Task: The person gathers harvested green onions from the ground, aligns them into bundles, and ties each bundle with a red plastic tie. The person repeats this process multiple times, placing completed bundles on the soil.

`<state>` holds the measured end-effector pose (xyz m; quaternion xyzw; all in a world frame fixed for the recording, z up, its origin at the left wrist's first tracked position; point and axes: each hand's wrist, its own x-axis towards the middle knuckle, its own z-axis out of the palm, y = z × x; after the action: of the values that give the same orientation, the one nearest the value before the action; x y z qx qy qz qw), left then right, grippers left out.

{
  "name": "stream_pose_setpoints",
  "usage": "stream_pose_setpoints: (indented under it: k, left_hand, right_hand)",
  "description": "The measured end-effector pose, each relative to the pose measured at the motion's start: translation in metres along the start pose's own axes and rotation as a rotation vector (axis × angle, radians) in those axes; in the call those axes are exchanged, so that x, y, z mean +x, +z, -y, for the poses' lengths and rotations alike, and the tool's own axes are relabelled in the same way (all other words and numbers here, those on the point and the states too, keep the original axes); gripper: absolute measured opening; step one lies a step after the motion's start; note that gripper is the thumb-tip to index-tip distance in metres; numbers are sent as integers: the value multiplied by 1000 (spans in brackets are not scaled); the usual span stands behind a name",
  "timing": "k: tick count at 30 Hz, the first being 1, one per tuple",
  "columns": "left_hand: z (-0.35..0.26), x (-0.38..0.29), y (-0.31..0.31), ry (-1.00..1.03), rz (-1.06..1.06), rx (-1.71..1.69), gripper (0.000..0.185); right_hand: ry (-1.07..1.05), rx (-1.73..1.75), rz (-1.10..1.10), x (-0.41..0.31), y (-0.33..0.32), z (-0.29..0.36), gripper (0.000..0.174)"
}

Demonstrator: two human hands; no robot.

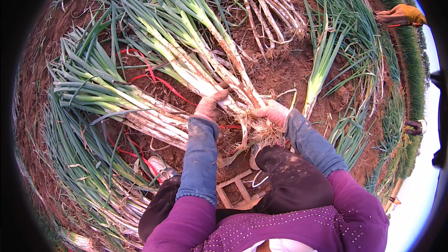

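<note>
Both gloved hands hold a bunch of long green onions (196,50) near its root end, in front of my knees. My left hand (210,105) is closed around the white stalks from the left. From the right, my right hand (274,112) grips the bunch just above the tangled roots. Another pile of green onions (154,119) lies left of my left forearm. Red ribbon (175,91) runs over the soil between the two bunches and reappears beneath the held roots. Blue sleeve covers reach over both forearms.
A small wooden frame (241,187) stands between my feet. More green onions (273,10) lie ahead, with a big heap (87,161) at left. One upright onion plant (316,84) and leafy rows are at right. Co-workers (402,15) (414,126) are far off at right.
</note>
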<state>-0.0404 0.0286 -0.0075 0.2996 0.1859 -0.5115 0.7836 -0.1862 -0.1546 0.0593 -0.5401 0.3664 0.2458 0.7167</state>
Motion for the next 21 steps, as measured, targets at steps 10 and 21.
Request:
stream_pose_setpoints:
  k: [10, 21]
  left_hand:
    - [43, 17, 11, 187, -324, 2, 29]
    - [-35, -9, -28, 71, -14, 69, 25]
  right_hand:
    - [-33, -108, -279, 6, 40, -7, 51]
    - [-85, 104, -168, -1, 0, 46, 27]
